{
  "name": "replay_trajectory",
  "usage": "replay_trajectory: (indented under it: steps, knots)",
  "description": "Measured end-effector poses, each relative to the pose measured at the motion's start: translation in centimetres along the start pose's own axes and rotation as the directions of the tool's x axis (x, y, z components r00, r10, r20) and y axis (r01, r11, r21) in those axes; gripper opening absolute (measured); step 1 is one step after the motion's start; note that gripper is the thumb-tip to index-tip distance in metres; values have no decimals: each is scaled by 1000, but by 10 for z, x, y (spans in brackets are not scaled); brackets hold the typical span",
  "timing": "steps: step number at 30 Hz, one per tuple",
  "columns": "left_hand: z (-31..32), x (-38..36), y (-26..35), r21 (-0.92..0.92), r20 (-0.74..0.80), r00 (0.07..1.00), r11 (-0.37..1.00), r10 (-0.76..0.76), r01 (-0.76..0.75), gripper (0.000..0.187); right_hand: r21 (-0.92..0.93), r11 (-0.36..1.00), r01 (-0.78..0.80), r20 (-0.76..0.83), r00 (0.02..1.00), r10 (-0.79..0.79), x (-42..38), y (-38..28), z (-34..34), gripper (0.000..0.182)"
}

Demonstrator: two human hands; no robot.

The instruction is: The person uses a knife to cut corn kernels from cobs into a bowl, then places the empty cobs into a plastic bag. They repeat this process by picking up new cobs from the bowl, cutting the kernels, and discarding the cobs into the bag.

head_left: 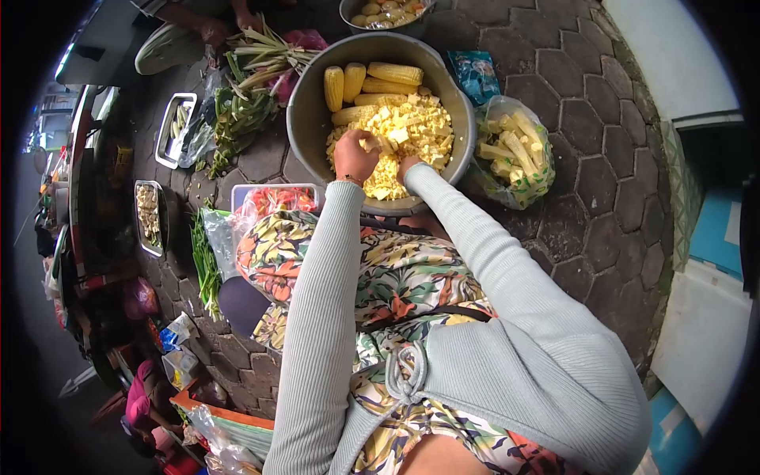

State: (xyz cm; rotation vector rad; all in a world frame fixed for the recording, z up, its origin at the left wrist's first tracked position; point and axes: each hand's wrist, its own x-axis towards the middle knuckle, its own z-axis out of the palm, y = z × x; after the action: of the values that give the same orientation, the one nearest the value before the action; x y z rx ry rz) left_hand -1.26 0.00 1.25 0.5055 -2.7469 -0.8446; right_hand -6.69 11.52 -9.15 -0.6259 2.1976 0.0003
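A large grey basin (297, 119) stands on the paving in front of my knees. Cut yellow corn kernels (412, 131) fill its near and right part, and several whole peeled corn cobs (394, 74) lie along its far left side. My left hand (356, 156) is over the kernels with its fingers curled closed; what they hold, if anything, I cannot make out. My right hand (408, 167) is low at the near side of the kernels, its fingers mostly hidden behind the wrist and sleeve.
A plastic bag of stripped cobs (514, 158) sits right of the basin, beside a blue packet (473, 75). Leafy greens (241, 119) lie left, near another person's hand (214, 32). A tub of red chillies (273, 196) and two metal trays (161, 142) stand left. A bowl (412, 28) is beyond.
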Motion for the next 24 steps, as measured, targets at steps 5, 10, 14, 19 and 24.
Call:
replay_trajectory:
  steps: [5, 10, 14, 19, 24]
  knots:
    - [-2, -4, -7, -40, -87, 978, 982, -189, 187, 29, -64, 988, 140, 114, 985, -132, -62, 4, -41, 32]
    - [5, -2, -11, -181, -100, 908, 905, -407, 385, 32, 404, 914, -25, 123, 992, -27, -109, 18, -47, 31]
    - [4, -1, -10, -134, -90, 978, 976, -187, 174, 32, 382, 920, 93, -39, 996, -85, -138, 14, -55, 31]
    - [-3, 1, 1, -171, 8, 994, 980, -106, 106, 33, 395, 888, 236, -466, 885, -28, -135, -4, -50, 26]
    - [-3, -2, -3, -204, -22, 998, 977, -65, 59, 35, 363, 901, 239, -461, 886, -49, -126, -14, -52, 26]
